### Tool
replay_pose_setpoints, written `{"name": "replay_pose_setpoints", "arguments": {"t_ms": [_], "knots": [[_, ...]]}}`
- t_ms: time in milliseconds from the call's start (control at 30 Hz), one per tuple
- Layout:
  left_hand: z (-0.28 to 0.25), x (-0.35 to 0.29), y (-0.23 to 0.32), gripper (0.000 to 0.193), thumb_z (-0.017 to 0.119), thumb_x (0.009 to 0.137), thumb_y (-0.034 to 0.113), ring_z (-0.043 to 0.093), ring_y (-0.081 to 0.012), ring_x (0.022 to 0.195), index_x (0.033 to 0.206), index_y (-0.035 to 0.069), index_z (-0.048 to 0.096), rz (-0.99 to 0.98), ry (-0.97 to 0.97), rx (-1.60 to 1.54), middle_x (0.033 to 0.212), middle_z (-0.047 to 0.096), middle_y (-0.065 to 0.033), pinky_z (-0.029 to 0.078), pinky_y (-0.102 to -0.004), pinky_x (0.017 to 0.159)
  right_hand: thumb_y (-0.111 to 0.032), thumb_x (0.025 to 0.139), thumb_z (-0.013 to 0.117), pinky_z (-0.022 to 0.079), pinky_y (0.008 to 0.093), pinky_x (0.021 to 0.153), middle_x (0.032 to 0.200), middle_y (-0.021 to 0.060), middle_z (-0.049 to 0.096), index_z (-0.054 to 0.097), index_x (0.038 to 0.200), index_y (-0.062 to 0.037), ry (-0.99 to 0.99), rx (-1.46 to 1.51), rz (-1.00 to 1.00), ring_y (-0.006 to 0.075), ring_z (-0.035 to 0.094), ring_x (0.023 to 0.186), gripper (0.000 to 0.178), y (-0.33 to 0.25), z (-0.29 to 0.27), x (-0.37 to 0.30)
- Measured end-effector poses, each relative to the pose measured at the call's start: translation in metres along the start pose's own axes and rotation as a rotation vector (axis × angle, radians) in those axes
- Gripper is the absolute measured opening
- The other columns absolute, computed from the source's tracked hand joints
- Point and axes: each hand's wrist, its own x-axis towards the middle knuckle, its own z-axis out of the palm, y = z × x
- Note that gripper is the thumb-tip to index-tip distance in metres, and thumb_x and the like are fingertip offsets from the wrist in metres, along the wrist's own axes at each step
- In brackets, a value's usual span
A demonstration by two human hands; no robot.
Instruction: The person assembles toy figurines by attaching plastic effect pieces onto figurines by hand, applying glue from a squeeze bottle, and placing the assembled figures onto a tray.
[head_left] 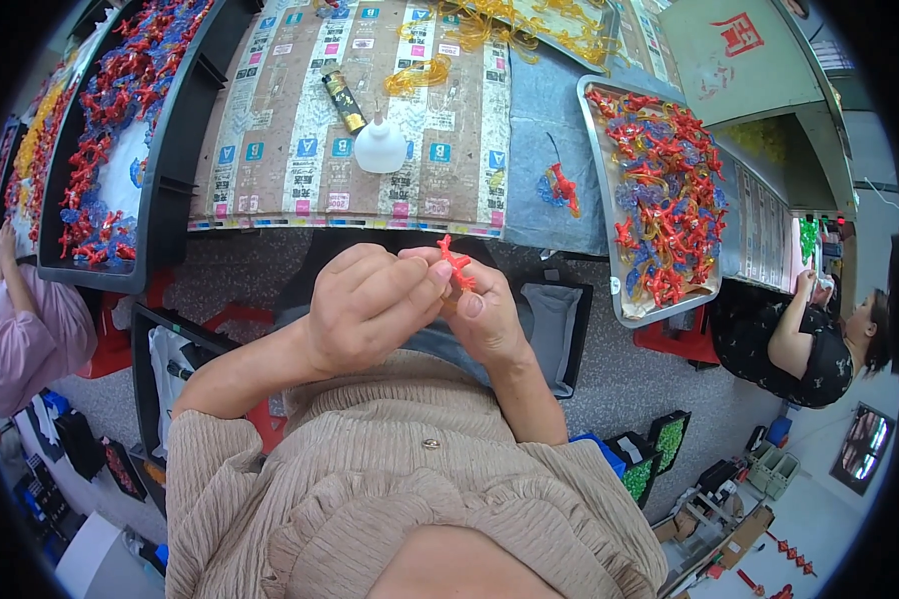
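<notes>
I see the worktable (270, 130) spreading out beyond both hands, its near edge just ahead of the fingers, covered in printed sheeting with blue cloth (539, 115) toward the right side. Well off to the right of the hands I see a co-worker in dark patterned clothing (789, 344), and as far to the left another in pink (35, 344). Ahead and to the left of the hands I have a long black tray (185, 110) heaped with red, blue and clear pieces; ahead and to the right, a silver metal tray (634, 311) full of red, blue and amber ones. Closer in, the left hand (370, 304) is curled, thumb and fingertips pinching at the left side of a small red branching piece (453, 262), though I cannot make out the contact under those fingers. The right hand (484, 324) pinches the same piece between thumb and fingers, so it sits between the two hands, touching both. Straight ahead of the left hand stands a white squeeze bottle (381, 148) with a thin nozzle; beyond it lie amber strands (420, 75), and touching it on the left, a black-and-gold lighter-like stick (343, 100). Ahead and right of the right hand, one red-and-blue corded piece (563, 187) lies alone on the cloth.
</notes>
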Motion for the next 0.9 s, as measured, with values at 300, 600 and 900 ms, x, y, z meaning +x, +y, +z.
{"name": "replay_pose_setpoints", "arguments": {"t_ms": [300, 600, 900], "knots": [[0.004, 0.001, 0.008, 0.021, 0.073, 0.081, 0.005, 0.056, -0.0066, 0.076, 0.099, -0.001, 0.065, -1.017, 0.206, -0.924, 0.084, 0.061, -0.0003, 0.047, -0.0202, 0.068, -0.027, 0.092, 0.06, 0.048, 0.0254, 0.08, 0.101, 0.0078, 0.063, 0.064, 0.11, 0.0011, 0.147, -0.489, -0.157, 0.0132, 0.06, 0.093, 0.034, -0.014, -0.002, -0.003], [0.004, -0.009, 0.005, 0.021, 0.068, 0.085, 0.007, 0.061, -0.0093, 0.082, 0.105, 0.002, 0.062, -1.362, 0.191, -1.475, 0.097, 0.065, -0.0044, 0.051, -0.0222, 0.073, -0.006, 0.084, 0.07, 0.048, 0.0208, 0.071, 0.097, 0.0056, 0.062, 0.067, 0.098, 0.0006, 0.306, -0.626, -0.27, 0.0093, 0.059, 0.083, 0.016, -0.02, 0.001, -0.008], [0.008, -0.007, 0.011, 0.03, 0.065, 0.087, 0.005, 0.063, -0.0136, 0.09, 0.115, 0.001, 0.058, -1.386, 0.156, -1.67, 0.108, 0.063, -0.0074, 0.053, -0.0264, 0.082, -0.002, 0.082, 0.069, 0.047, 0.0204, 0.067, 0.09, 0.0048, 0.062, 0.067, 0.093, 0.0016, 0.363, -0.647, -0.322, 0.008, 0.058, 0.078, 0.012, -0.023, 0.0, -0.011]]}}
